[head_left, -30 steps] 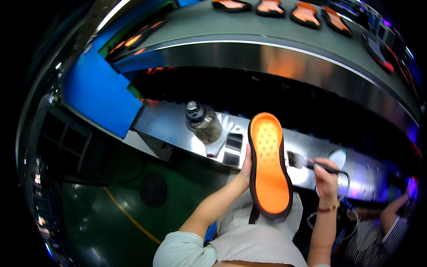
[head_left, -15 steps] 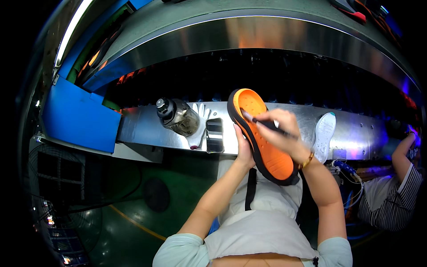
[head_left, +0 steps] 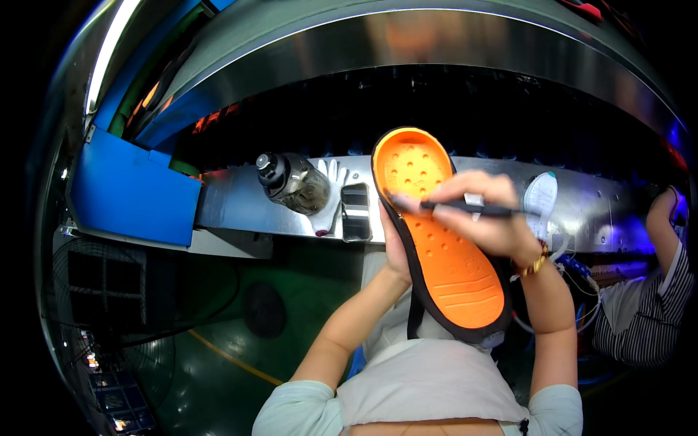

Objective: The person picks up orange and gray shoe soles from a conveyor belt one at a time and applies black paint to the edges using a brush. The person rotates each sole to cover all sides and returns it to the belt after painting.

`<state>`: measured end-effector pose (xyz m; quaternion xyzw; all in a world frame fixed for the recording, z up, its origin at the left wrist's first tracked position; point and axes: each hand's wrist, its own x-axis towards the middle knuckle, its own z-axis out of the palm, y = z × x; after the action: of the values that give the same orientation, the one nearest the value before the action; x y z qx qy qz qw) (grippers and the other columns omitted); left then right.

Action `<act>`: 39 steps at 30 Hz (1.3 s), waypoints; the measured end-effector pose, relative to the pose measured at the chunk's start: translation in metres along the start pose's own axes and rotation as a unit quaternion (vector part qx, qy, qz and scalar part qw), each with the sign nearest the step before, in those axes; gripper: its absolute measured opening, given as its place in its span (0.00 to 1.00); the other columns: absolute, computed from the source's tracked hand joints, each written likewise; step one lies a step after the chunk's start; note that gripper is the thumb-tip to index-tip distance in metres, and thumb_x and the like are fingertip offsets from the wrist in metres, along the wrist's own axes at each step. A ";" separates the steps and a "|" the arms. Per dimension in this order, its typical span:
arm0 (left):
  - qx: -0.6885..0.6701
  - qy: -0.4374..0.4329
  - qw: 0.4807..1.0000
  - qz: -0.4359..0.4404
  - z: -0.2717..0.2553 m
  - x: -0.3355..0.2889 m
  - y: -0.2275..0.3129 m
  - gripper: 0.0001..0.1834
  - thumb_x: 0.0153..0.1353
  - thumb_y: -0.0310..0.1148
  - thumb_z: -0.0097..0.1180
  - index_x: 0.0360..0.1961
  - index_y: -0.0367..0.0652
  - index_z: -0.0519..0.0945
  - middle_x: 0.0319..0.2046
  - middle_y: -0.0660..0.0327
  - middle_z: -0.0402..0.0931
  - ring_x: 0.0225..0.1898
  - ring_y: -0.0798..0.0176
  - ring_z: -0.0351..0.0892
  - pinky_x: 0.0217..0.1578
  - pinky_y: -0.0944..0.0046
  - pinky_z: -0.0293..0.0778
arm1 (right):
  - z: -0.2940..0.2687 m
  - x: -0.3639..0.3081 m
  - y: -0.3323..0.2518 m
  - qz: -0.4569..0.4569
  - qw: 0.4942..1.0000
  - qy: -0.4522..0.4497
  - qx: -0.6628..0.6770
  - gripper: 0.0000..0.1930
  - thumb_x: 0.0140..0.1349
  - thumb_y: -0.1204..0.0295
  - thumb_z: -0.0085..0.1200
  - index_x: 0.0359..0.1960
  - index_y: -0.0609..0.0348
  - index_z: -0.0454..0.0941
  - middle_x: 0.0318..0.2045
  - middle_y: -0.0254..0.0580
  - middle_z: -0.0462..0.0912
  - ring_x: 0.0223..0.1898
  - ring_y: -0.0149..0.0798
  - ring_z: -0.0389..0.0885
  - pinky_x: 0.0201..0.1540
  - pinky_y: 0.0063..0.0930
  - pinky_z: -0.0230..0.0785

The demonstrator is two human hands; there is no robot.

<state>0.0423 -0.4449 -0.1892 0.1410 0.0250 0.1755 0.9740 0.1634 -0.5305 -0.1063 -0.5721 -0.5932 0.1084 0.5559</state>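
Note:
A shoe sole (head_left: 465, 287), orange inside with a dark rim, slants across in front of me, its inner face up. My left hand (head_left: 395, 251) grips it along the left edge, with the fingers hidden beneath. In my right hand (head_left: 491, 211) is a thin brush (head_left: 440, 206) with a dark handle, held between closed fingers. Its blurred tip meets the orange surface near the left inner edge, below a group of small holes. I cannot tell whether any liquid is on it.
On the metal ledge (head_left: 240, 207) are a dark-capped clear bottle (head_left: 302, 189), a white glove (head_left: 331, 200) and a shiny dark-rimmed rectangular thing (head_left: 356, 211). A white sole (head_left: 540, 195) lies right. A blue panel (head_left: 134, 189) stands left. Another person's arm (head_left: 660, 225) shows at far right.
The orange sole has tilted to face me more and its near end has come lower. My right hand and the brush have shifted right and slightly down across it.

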 end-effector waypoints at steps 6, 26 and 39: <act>0.024 -0.029 0.998 0.057 -0.004 -0.005 0.017 0.38 0.56 0.65 0.25 0.57 0.47 0.58 0.55 0.60 0.61 0.54 0.61 0.63 0.54 0.62 0.60 | -0.003 -0.019 -0.013 0.140 0.970 -0.038 0.196 0.08 0.45 0.79 0.56 0.30 0.64 0.79 0.28 0.43 0.80 0.31 0.32 0.79 0.36 0.21 0.70; 0.059 -0.054 0.985 0.156 0.023 0.006 0.065 0.38 0.56 0.64 0.24 0.58 0.48 0.57 0.56 0.62 0.59 0.56 0.60 0.61 0.55 0.61 0.58 | -0.015 -0.045 -0.011 0.118 0.978 -0.029 0.167 0.10 0.45 0.83 0.55 0.32 0.64 0.78 0.32 0.45 0.80 0.38 0.38 0.78 0.44 0.27 0.69; 0.033 -0.068 0.994 0.078 0.029 0.016 0.086 0.40 0.54 0.66 0.28 0.57 0.46 0.60 0.54 0.60 0.63 0.52 0.58 0.66 0.52 0.60 0.62 | -0.027 -0.067 -0.013 0.040 0.981 -0.185 0.050 0.11 0.41 0.75 0.62 0.30 0.55 0.81 0.33 0.30 0.81 0.45 0.37 0.71 0.50 0.31 0.56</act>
<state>0.0311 -0.3697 -0.1366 0.1866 -0.0468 0.2399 0.9515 0.1589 -0.6020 -0.1222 -0.5370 -0.6561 0.2644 0.4597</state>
